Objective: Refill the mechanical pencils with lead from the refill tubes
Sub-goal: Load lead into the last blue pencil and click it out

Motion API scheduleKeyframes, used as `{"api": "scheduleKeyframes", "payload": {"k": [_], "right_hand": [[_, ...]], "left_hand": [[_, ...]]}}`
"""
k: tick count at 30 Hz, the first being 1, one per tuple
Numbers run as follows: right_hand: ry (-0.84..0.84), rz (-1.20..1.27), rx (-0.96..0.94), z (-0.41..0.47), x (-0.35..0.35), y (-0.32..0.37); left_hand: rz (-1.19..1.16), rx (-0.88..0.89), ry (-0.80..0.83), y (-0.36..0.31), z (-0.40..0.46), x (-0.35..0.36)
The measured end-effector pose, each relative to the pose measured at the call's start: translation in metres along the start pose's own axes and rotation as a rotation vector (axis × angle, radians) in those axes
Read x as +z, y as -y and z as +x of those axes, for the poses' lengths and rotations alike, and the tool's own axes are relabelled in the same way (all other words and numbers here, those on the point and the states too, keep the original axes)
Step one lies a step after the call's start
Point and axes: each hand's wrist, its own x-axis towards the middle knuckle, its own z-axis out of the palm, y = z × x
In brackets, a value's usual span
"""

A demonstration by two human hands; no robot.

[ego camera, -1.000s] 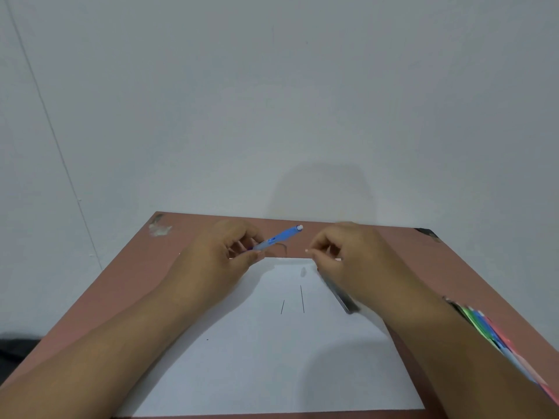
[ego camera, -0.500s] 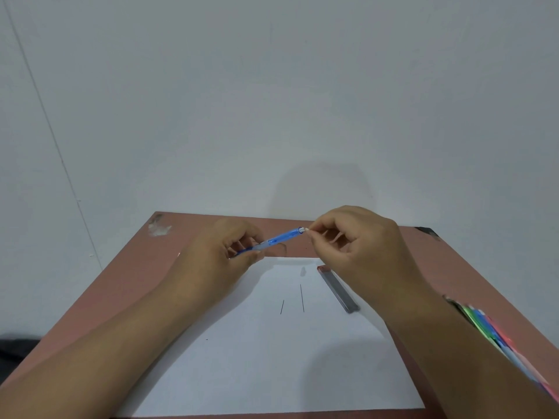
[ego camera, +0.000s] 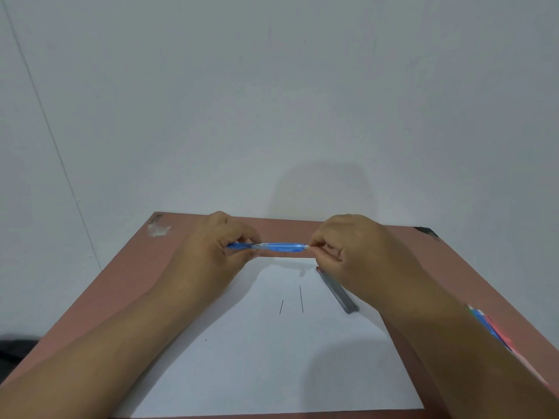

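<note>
Here, blue pencil [ego camera: 279,246] between both grips

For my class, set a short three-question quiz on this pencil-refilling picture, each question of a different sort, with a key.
1. True or false: the blue mechanical pencil lies flat on the white paper.
2. Multiple choice: where is the grey refill tube? A) in the left hand B) lying on the paper beside the right hand C) among the coloured pencils at the table's right edge.
3. Fill in: ___ loose leads lie on the paper.

Key: 1. False; both hands hold it above the table, the left hand at one end and the right hand pinching the white-tipped end. 2. B. 3. Two.
</note>
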Motion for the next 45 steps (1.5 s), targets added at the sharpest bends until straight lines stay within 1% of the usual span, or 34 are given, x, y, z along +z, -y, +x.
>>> {"api": "scheduleKeyframes", "payload": {"k": [3,6,8,11,12,13,16,17,19,24,26,27,30,32,38,45], "right_hand": [[0.046,0.029,0.02,0.001,-0.002,0.002],[0.092,0.092,0.086,0.002,-0.001,0.003],[0.058,0.187,0.135,0.001,0.003,0.002],[-0.077,0.423,0.266,0.001,0.013,0.0],[-0.076,0.468,0.311,0.001,0.017,-0.002],[-0.035,0.462,0.332,0.0,0.02,-0.004],[0.215,0.207,0.297,-0.001,0.029,-0.008],[0.268,0.172,0.295,-0.002,0.031,-0.008],[0.308,0.15,0.298,-0.002,0.035,-0.009],[0.288,0.11,0.287,-0.002,0.039,-0.011],[0.221,0.165,0.309,-0.001,0.039,-0.01],[0.145,0.25,0.348,-0.001,0.037,-0.008],[-0.119,0.644,0.509,0.002,0.023,0.002],[-0.204,0.75,0.523,0.002,0.015,0.009],[-0.249,0.805,0.523,0.002,0.011,0.02],[-0.279,0.835,0.532,0.001,0.009,0.022]], "left_hand": [[0.015,0.023,0.011,0.0,-0.001,0.0],[0.025,0.011,0.017,-0.002,-0.003,0.0],[0.002,-0.032,0.017,-0.003,-0.003,0.0],[-0.069,-0.155,0.013,-0.006,-0.001,-0.001],[-0.089,-0.199,0.011,-0.006,-0.001,-0.002],[-0.103,-0.232,0.007,-0.006,-0.001,-0.002],[-0.125,-0.286,0.002,-0.006,-0.001,-0.003],[-0.129,-0.295,0.005,-0.006,-0.001,-0.004],[-0.137,-0.295,0.011,-0.006,-0.001,-0.004],[-0.139,-0.273,0.024,-0.004,-0.001,-0.003],[-0.131,-0.263,0.033,-0.005,-0.001,-0.003],[-0.125,-0.258,0.035,-0.004,-0.001,-0.003],[-0.132,-0.252,0.043,-0.005,-0.001,-0.003],[-0.145,-0.247,0.055,-0.007,-0.001,-0.003],[-0.151,-0.179,0.065,-0.008,0.0,-0.002],[-0.133,-0.175,0.078,-0.006,0.0,-0.003]]}}
